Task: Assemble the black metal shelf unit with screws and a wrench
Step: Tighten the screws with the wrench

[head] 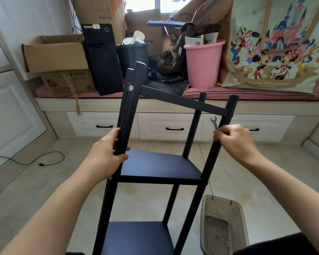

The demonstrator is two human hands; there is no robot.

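2 hands on the shelf (160,167), upright on the floor before me: my left hand (107,155) wraps its near-left post (126,115), my right hand (236,138) pinches the wrench (214,122) beside the right post (221,137).

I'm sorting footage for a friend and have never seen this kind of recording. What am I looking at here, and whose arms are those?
There is no machine here. This is one picture from a wide-angle camera worn on a person's head, looking forward and down, so the two bare arms are the wearer's own.

They are putting together a black metal shelf unit that stands on a tiled floor. The left hand grips one of its upright posts. The right hand is at the opposite post and pinches a small wrench in its fingers. A silver screw shows near the top of the left post.

Behind, a window seat holds cardboard boxes, a pink bucket and a cartoon-printed bag. A clear plastic bin sits on the floor.
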